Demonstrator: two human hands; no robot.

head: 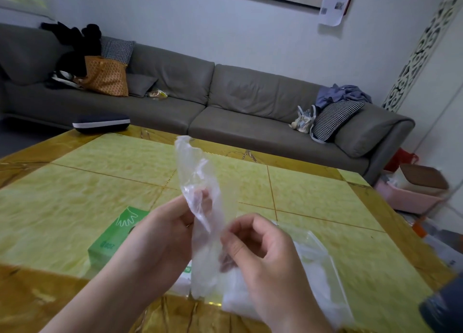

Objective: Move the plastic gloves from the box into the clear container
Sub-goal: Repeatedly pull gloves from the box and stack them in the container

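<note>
A thin clear plastic glove stands up in the air above the table, crumpled lengthwise. My left hand grips it near the middle, fingers behind the film. My right hand pinches its lower part between thumb and curled fingers. The green glove box with a white hand print lies on the table to the left, partly hidden by my left hand. The clear container sits under and to the right of my right hand, with white plastic gloves inside it.
The yellow-green tiled table stretches ahead. A grey sofa with bags and cushions runs along the far side. A dark case lies at the table's far left edge. A dark object sits at the lower right.
</note>
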